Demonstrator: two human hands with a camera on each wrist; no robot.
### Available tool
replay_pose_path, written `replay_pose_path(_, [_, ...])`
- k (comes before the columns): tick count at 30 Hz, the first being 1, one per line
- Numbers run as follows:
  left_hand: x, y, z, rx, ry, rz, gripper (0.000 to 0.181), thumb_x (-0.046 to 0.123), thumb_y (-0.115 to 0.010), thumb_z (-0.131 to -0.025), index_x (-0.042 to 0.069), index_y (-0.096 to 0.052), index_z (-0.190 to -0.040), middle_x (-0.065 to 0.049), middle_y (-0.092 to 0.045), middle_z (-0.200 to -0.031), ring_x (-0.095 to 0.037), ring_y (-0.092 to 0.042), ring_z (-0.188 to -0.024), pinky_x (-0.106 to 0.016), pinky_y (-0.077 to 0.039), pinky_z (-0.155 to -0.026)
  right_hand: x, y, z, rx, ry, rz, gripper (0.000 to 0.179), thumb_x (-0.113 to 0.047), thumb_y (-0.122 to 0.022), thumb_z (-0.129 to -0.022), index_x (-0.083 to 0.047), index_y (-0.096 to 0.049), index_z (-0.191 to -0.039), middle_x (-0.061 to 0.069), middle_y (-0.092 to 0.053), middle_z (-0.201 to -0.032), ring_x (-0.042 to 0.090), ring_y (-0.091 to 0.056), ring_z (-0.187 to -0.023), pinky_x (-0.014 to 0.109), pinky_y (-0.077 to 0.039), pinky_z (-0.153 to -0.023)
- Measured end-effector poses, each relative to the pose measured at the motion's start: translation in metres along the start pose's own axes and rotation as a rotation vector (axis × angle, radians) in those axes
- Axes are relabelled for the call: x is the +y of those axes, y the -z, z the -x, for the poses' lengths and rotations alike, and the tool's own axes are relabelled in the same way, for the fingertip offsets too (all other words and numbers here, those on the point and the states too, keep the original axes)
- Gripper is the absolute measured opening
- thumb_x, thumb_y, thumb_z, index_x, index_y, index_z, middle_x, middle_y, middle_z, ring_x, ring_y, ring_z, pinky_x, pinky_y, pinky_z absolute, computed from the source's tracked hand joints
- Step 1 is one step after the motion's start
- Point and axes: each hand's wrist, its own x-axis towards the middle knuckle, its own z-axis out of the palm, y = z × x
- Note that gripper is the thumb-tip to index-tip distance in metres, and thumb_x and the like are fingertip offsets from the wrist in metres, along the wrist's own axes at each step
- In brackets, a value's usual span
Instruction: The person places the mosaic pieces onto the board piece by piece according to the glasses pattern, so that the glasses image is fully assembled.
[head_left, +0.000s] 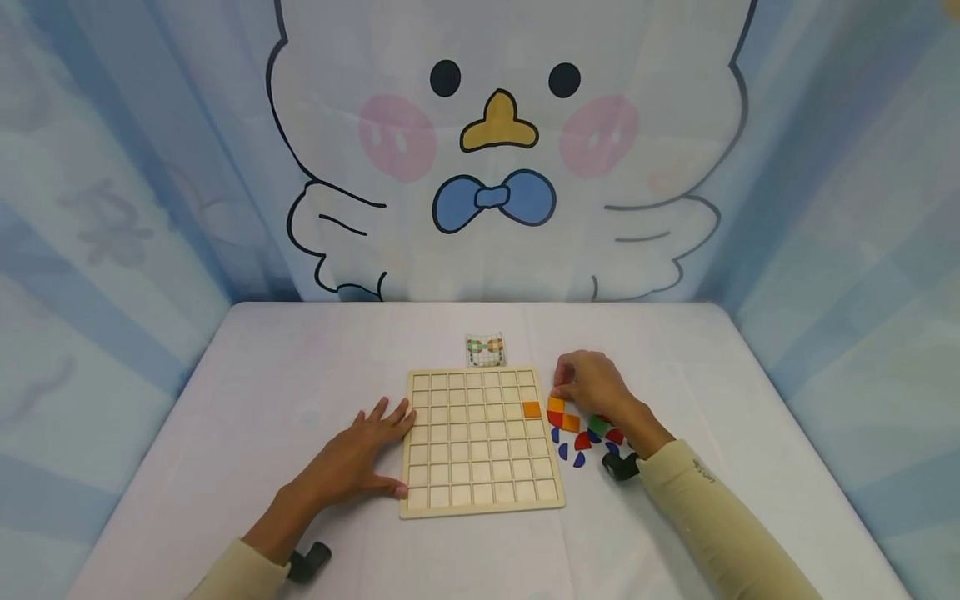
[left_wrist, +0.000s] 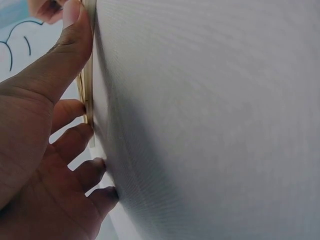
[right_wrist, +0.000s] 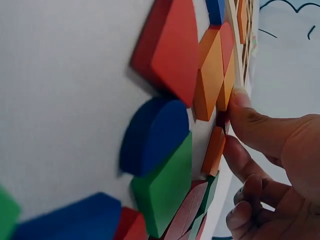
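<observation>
A square wooden board (head_left: 480, 451) with a grid of shallow cells lies on the white table, and one orange square block (head_left: 532, 409) sits in a cell near its right side. My left hand (head_left: 360, 454) is spread along the board's left edge; its thumb (left_wrist: 60, 55) and fingertips touch that edge. Just right of the board, my right hand (head_left: 596, 385) reaches into loose coloured blocks. Its thumb and index finger pinch a small dark red block (right_wrist: 223, 119), mostly hidden, beside an orange block (right_wrist: 209, 75) and another orange block (right_wrist: 214, 151).
Blue, red and green pieces lie by the right wrist, among them a green block (head_left: 597, 426), a red block (head_left: 582, 441) and a blue block (head_left: 579, 459). A small pattern card (head_left: 486, 350) lies beyond the board. A printed curtain (head_left: 495, 250) stands behind the table.
</observation>
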Motion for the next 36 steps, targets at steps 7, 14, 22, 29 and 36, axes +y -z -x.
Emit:
replay_pose_path(7, [0.002, 0.001, 0.001, -0.001, 0.007, -0.006, 0.113, 0.045, -0.095, -0.072, 0.010, -0.041, -0.164, -0.013, -0.030, -0.173, -0.046, -0.021, -0.163, -0.067, -0.024, -0.129, 0.004, 0.002, 0.001, -0.054, -0.023, 0.022, 0.022, -0.031, -0.082, -0.095, -0.015, -0.067, -0.090, 0.004, -0.061, -0.082, 0.021, -0.058, -0.080, 0.031, -0.050, -0.073])
replay_pose_path(14, [0.002, 0.001, 0.001, 0.004, -0.002, -0.009, 0.112, 0.045, -0.095, -0.072, 0.009, -0.041, -0.164, -0.014, -0.031, -0.173, -0.047, -0.022, -0.162, -0.067, -0.024, -0.129, 0.001, 0.004, 0.007, -0.045, -0.020, -0.049, 0.018, -0.028, -0.080, -0.097, -0.014, -0.068, -0.091, 0.004, -0.064, -0.082, 0.021, -0.059, -0.076, 0.029, -0.053, -0.069])
replay_pose_path(22, [0.002, 0.000, 0.001, 0.008, -0.013, -0.014, 0.113, 0.045, -0.095, -0.072, 0.008, -0.041, -0.163, -0.015, -0.032, -0.173, -0.048, -0.023, -0.162, -0.067, -0.025, -0.129, -0.019, -0.002, 0.012, -0.011, -0.023, -0.183, 0.015, -0.026, -0.076, -0.100, -0.013, -0.069, -0.097, 0.006, -0.067, -0.091, 0.021, -0.059, -0.078, 0.027, -0.054, -0.063])
replay_pose_path(29, [0.001, 0.000, 0.000, 0.005, -0.011, -0.008, 0.113, 0.046, -0.095, -0.072, 0.009, -0.041, -0.164, -0.014, -0.031, -0.173, -0.047, -0.022, -0.162, -0.067, -0.024, -0.129, -0.030, -0.015, 0.008, 0.002, 0.006, -0.178, 0.012, -0.023, -0.074, -0.101, -0.012, -0.069, -0.101, 0.005, -0.067, -0.091, 0.018, -0.060, -0.077, 0.026, -0.053, -0.067])
replay_pose_path(36, [-0.001, -0.001, 0.000, 0.002, -0.010, -0.011, 0.113, 0.046, -0.095, -0.072, 0.009, -0.040, -0.164, -0.014, -0.031, -0.173, -0.047, -0.022, -0.162, -0.067, -0.024, -0.129, -0.034, -0.023, 0.006, 0.030, 0.037, -0.144, 0.012, -0.022, -0.076, -0.100, -0.013, -0.069, -0.099, 0.002, -0.068, -0.087, 0.017, -0.061, -0.077, 0.027, -0.053, -0.069])
